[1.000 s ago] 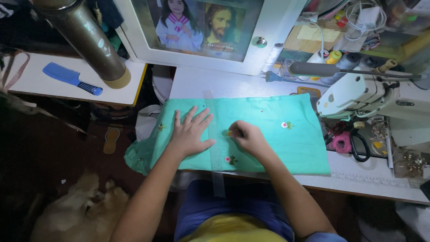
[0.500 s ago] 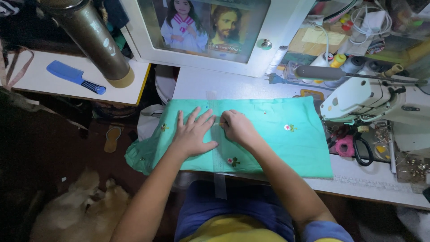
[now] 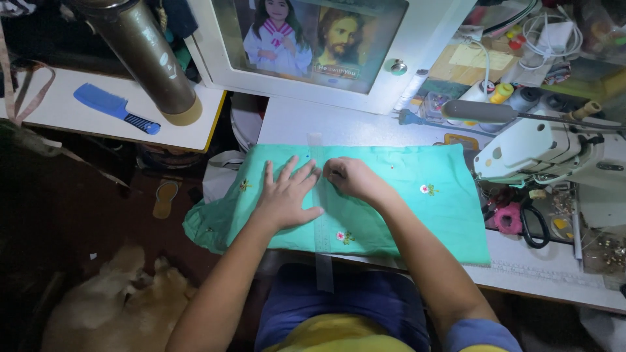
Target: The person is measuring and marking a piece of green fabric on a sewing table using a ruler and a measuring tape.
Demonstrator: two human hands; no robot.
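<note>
A green cloth [image 3: 424,215] with small embroidered flowers lies spread on the white table [image 3: 365,124]. A clear plastic ruler [image 3: 324,261] runs across it from the far edge to past the near edge. My left hand [image 3: 287,195] lies flat on the cloth just left of the ruler, fingers spread, fingertips at the ruler's edge. My right hand [image 3: 349,179] rests on the cloth right beside the ruler near the far edge, fingers curled shut. Whether anything is pinched in it is hidden.
A white sewing machine [image 3: 541,150] stands at the right, with black-handled scissors [image 3: 531,225] and a pink round object [image 3: 507,218] beside it. Behind are a framed picture [image 3: 313,39], thread spools and cables. A blue comb [image 3: 114,107] and metal cylinder [image 3: 147,55] sit left. A dog [image 3: 117,306] lies below.
My right hand has slid along the ruler away from me, from the cloth's middle toward its far edge. My left hand has stayed flat on the cloth.
</note>
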